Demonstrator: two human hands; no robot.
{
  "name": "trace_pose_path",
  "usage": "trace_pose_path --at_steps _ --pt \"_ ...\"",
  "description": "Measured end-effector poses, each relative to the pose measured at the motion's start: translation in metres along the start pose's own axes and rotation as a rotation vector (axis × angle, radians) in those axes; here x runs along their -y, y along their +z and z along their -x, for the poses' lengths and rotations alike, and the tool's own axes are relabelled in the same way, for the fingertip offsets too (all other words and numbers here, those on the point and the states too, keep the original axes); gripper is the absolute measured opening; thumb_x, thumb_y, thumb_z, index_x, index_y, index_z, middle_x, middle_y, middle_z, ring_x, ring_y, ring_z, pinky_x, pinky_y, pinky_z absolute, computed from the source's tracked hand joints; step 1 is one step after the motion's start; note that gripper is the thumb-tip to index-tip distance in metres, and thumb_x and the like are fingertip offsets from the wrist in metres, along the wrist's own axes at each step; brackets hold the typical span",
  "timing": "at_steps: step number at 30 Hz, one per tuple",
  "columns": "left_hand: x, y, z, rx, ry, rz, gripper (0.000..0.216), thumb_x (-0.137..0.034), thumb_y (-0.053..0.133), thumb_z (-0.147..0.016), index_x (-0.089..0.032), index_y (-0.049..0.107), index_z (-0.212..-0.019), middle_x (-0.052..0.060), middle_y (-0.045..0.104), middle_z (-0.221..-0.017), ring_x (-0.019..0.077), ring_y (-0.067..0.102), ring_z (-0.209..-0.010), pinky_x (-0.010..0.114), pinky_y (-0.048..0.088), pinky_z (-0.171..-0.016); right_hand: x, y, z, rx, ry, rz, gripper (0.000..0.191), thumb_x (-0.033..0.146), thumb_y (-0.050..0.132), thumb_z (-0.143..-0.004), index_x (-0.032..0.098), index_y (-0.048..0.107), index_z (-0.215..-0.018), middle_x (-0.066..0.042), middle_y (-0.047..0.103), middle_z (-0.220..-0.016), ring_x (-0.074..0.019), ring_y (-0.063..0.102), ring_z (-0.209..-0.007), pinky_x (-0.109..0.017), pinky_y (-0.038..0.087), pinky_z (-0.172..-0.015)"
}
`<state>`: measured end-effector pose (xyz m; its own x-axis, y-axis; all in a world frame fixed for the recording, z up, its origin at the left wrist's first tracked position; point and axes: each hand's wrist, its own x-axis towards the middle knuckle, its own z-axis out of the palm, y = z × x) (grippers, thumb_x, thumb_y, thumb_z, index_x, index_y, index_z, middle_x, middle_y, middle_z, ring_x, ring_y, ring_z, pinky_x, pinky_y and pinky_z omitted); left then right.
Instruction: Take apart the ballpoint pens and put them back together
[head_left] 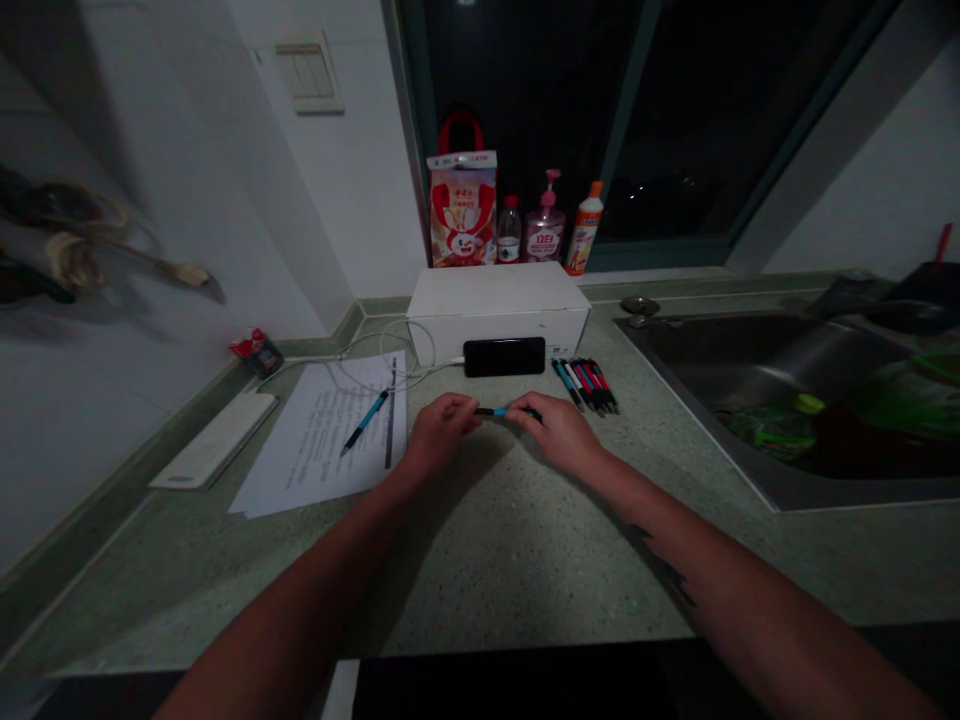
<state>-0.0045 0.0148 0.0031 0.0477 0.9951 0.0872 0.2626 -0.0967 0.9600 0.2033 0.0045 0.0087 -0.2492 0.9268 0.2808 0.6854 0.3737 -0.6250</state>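
Between my two hands a blue and black pen (499, 411) is held level above the counter, in front of the phone. My left hand (444, 425) pinches its dark left end. The fingers of my right hand (553, 425) are closed on its right part, and a dark tip shows past them. A second blue and black pen (365, 422) lies slanted on printed sheets (319, 450) to the left. Several pens (586, 386) in blue, white, red and black lie side by side just beyond my right hand.
A black phone (505, 357) with a white cable leans on a white box (499, 295). Behind stand a red bag (463, 210) and several bottles (545, 225). A sink (720, 400) is at right. A flat white block (217, 440) and a small carton (256, 352) lie left.
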Motion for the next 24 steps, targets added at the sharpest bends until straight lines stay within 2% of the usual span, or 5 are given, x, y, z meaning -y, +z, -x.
trace_pose_path --at_steps 11,15,18,22,24 --pt "0.0021 0.003 0.0008 0.001 0.044 0.029 0.019 -0.033 0.072 -0.075 -0.018 0.07 -0.087 0.004 0.073 -0.082 0.0189 0.068 -0.077 0.031 0.053 -0.074 0.0002 0.0009 0.0008 -0.006 -0.008 0.021 0.016 0.034 0.06 -0.095 0.023 0.072 -0.093 -0.004 0.076 -0.091 -0.0215 0.068 -0.083 -0.031 0.045 -0.074" --pt "0.0026 0.0019 -0.0007 0.019 -0.012 0.04 0.025 -0.042 0.065 -0.081 -0.018 0.068 -0.084 0.004 0.071 -0.073 0.0192 0.067 -0.07 0.032 0.053 -0.069 -0.0003 0.001 0.0005 0.004 -0.007 -0.002 0.016 0.033 0.06 -0.095 0.023 0.072 -0.094 -0.004 0.075 -0.092 -0.0209 0.068 -0.082 -0.031 0.045 -0.073" --pt "0.004 0.0021 -0.0019 0.013 0.022 0.023 0.021 -0.037 0.072 -0.074 -0.019 0.068 -0.085 0.004 0.073 -0.079 0.0186 0.068 -0.075 0.03 0.052 -0.07 0.0005 0.0004 0.0008 0.006 0.007 -0.003 0.017 0.034 0.06 -0.095 0.023 0.072 -0.095 -0.004 0.075 -0.092 -0.0214 0.068 -0.083 -0.031 0.045 -0.074" --pt "0.0045 0.0021 -0.002 0.026 -0.041 0.058 0.022 -0.04 0.065 -0.081 -0.018 0.068 -0.082 0.003 0.071 -0.069 0.0174 0.066 -0.065 0.03 0.052 -0.065 0.0019 -0.0005 0.0017 -0.003 -0.001 0.006 0.017 0.034 0.059 -0.095 0.023 0.072 -0.094 -0.005 0.075 -0.091 -0.022 0.068 -0.082 -0.032 0.045 -0.074" --pt "0.0036 0.0008 -0.0018 0.036 -0.018 0.066 0.019 -0.037 0.067 -0.079 -0.018 0.068 -0.08 0.003 0.072 -0.07 0.0181 0.068 -0.069 0.031 0.054 -0.069 0.0013 -0.0007 0.002 -0.01 -0.011 -0.007 0.016 0.034 0.06 -0.094 0.023 0.071 -0.094 -0.005 0.075 -0.091 -0.0216 0.067 -0.081 -0.032 0.045 -0.073"
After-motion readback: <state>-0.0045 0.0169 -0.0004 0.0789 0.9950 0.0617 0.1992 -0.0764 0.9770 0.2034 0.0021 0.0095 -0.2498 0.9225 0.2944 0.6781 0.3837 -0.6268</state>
